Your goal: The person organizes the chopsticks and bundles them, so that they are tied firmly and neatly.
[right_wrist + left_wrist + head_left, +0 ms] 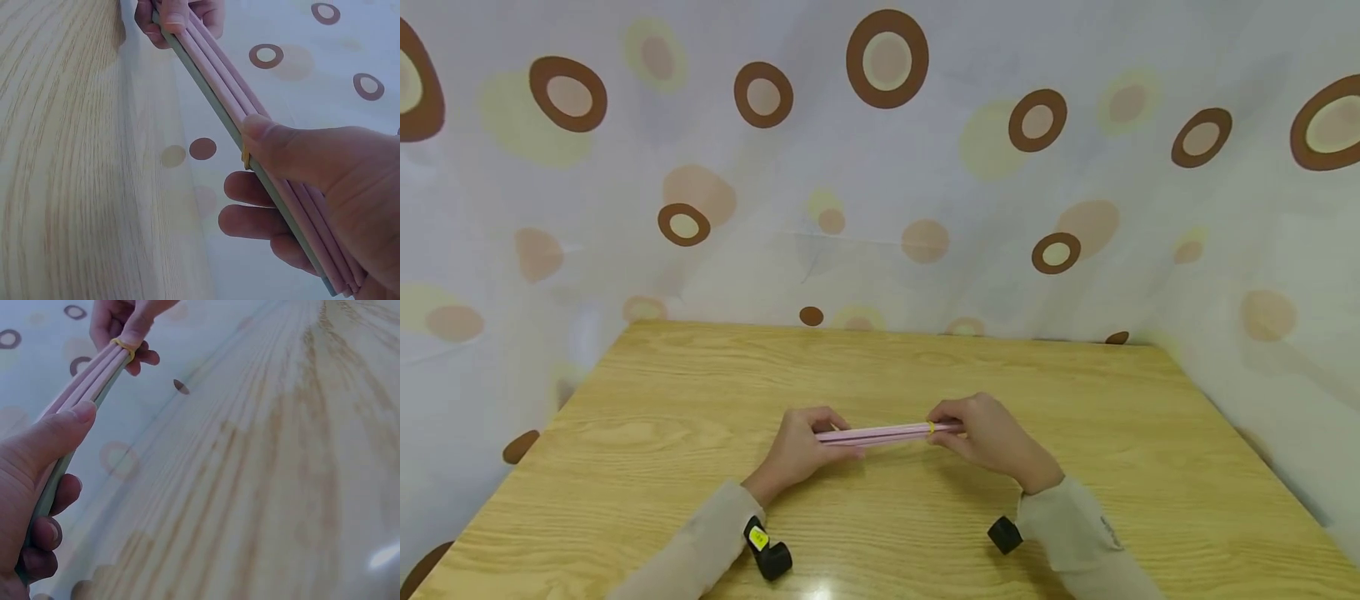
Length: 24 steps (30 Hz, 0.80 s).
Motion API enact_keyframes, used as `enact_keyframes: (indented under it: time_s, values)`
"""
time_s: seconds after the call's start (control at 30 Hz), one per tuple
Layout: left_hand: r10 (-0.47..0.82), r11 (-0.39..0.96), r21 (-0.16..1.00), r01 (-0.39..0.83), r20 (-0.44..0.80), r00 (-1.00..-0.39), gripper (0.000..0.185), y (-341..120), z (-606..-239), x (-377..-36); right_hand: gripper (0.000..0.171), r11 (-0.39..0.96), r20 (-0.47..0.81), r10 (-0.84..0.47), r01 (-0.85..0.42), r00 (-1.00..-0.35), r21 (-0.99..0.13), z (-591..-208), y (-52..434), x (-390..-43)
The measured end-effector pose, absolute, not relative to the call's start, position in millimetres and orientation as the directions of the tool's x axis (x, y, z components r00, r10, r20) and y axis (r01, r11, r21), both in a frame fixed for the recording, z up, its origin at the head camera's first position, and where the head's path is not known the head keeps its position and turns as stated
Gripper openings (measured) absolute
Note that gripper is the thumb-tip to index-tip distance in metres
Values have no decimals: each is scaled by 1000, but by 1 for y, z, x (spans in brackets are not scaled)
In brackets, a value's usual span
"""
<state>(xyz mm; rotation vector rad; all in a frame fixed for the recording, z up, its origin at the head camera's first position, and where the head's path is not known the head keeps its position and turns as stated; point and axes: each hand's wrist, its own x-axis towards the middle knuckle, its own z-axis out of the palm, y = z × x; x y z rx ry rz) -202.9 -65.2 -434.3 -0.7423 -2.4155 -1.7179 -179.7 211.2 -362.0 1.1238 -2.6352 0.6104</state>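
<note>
Slim pink and green chopsticks [891, 434] lie side by side in a bundle, held above the wooden table. A yellow rubber band [932, 427] circles the bundle close to my right hand [992, 437], whose thumb and fingers grip that end. My left hand [797, 443] holds the other end, thumb on top and fingers curled beneath. In the right wrist view, a green chopstick [209, 97] runs along the edge beside several pink ones; the rubber band [246, 156] sits just by the right thumb. The left palm hides the far ends.
The wooden table [880, 367] reaches back to a white cloth [865, 167] with brown and beige ring patterns, which also hangs at both sides. Black wrist cameras are strapped at the left cuff [730, 517] and right cuff [1060, 521].
</note>
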Motion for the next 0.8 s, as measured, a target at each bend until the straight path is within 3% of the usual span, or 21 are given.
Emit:
enact_keyframes:
  time_s: [0.43, 0.8]
  values:
    - [354, 242, 860, 449, 353, -866, 29, -61, -432, -198, 19, 639, 324, -656, -730, -681, -243, -371, 198, -179]
    - [365, 271, 861, 431, 323, -873, 30, -57, -431, -197, 22, 618, 292, -653, -714, -699, -328, -374, 198, -180]
